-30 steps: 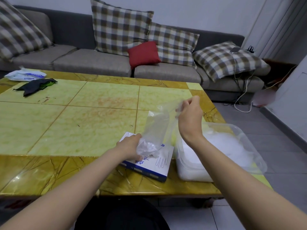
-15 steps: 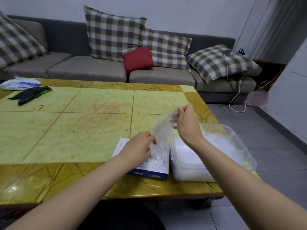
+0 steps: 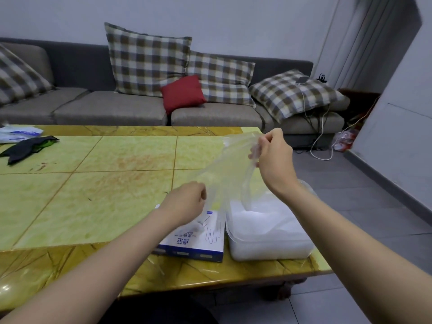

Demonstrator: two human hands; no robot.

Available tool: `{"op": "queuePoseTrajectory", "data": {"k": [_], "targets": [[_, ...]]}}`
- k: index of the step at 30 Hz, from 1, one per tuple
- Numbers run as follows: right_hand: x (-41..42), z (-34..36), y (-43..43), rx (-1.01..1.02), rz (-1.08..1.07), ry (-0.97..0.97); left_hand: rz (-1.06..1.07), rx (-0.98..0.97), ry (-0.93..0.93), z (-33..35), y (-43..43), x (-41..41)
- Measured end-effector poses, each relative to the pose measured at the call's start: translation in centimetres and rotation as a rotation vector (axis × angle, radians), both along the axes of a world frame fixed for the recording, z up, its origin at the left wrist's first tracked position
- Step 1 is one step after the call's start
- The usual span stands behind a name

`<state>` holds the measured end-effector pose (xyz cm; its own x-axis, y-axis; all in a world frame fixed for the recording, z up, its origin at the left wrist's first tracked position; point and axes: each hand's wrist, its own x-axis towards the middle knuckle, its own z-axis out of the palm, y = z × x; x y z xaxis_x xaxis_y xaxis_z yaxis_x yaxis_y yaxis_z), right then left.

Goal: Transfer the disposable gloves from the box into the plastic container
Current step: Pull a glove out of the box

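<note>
My right fingers (image 3: 268,137) are curled tight, thumb pressed against them, pinching the upper edge of a clear disposable glove (image 3: 230,169). My right hand (image 3: 272,160) is raised above and beyond the box (image 3: 194,242), off to its right. My left fingers (image 3: 202,195) are curled in too, closed on the lower edge of that same glove. The film is too clear for me to see how much of it they have. My left hand (image 3: 187,204) hovers just over the far end of the box.

The glove is stretched slantwise between my two hands, up and away from the box. Its loose plastic fingers dangle to the right of the box, over the plastic container (image 3: 268,244). A small crumple of clear film sits on top of the box, under my left hand.

The box is white and blue with a glove outline printed on its lid, and it lies flat. The container stands just to the right of the box, nearly touching it, and holds a white heap of gloves. Both sit on the yellow-green table (image 3: 93,195), the box close to its near edge.

Far to the left of the box, at the table's far side, lie a dark cloth (image 3: 28,147) and a pale plastic packet (image 3: 17,134). Beyond the box, past the table, stands a grey sofa (image 3: 112,111) with checked cushions and one red cushion (image 3: 182,93).
</note>
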<state>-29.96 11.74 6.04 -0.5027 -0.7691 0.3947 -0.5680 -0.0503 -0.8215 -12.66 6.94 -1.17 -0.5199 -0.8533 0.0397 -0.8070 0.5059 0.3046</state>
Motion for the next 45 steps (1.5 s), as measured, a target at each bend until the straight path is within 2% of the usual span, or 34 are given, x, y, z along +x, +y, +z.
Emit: {"op": "queuePoseTrajectory", "data": {"k": [2, 4, 8, 10, 12, 14, 15, 17, 19, 21, 24, 28, 32, 35, 39, 42, 45], "targets": [[-0.6, -0.2, 0.1, 0.034, 0.027, 0.073, 0.049, -0.108, 0.243, 2.8, 0.0, -0.7], [-0.8, -0.2, 0.4, 0.069, 0.086, 0.155, -0.005, -0.166, 0.378, 5.2, 0.2, -1.5], [-0.4, -0.1, 1.3, 0.113, 0.316, 0.253, -0.198, -0.091, 0.36, 7.7, 0.5, -3.5], [-0.3, -0.1, 1.7, 0.108, 0.366, 0.206, -0.228, -0.049, 0.338, 7.9, 0.3, -4.1], [-0.5, -0.2, 2.4, 0.116, 0.381, 0.047, -0.212, -0.045, 0.351, 7.9, -0.1, -4.4], [-0.6, -0.8, 3.3, 0.212, 0.428, -0.068, -0.165, -0.039, 0.404, 7.8, -0.3, -4.7], [-0.6, -1.3, 3.8, 0.275, 0.438, -0.055, -0.141, -0.036, 0.435, 7.9, -0.2, -4.8], [-0.6, -2.6, 4.1, 0.367, 0.416, 0.01, -0.118, -0.008, 0.478, 8.1, 0.0, -5.2], [-1.0, -3.6, 3.8, 0.37, 0.355, -0.025, -0.12, 0.031, 0.506, 8.4, 0.2, -5.6], [-1.7, -3.9, 3.4, 0.32, 0.273, -0.058, -0.12, 0.069, 0.56, 8.8, 0.4, -6.1], [-3.5, -2.9, 2.7, 0.231, 0.114, 0.097, -0.101, 0.113, 0.669, 9.3, 0.0, -6.5], [-6.3, 0.6, 2.7, 0.01, -0.061, 0.19, -0.081, 0.001, 0.782, 10.1, -0.7, -6.9], [-7.5, 2.6, 4.1, -0.165, -0.124, 0.351, -0.161, -0.169, 0.731, 9.8, 0.2, -7.0], [-7.9, 0.5, 5.6, -0.136, -0.071, 0.564, -0.262, -0.193, 0.565, 7.0, 0.6, -6.3], [-8.8, -4.6, 6.5, 0.239, 0.133, 0.616, -0.316, -0.243, 0.06, 2.5, 0.9, -5.5], [-9.2, -6.7, 6.5, 0.545, 0.269, 0.627, -0.362, -0.266, -0.168, 0.5, 1.2, -6.3], [-9.0, -7.3, 6.3, 0.72, 0.354, 0.543, -0.416, -0.297, -0.309, 0.3, 0.9, -7.0]]}}
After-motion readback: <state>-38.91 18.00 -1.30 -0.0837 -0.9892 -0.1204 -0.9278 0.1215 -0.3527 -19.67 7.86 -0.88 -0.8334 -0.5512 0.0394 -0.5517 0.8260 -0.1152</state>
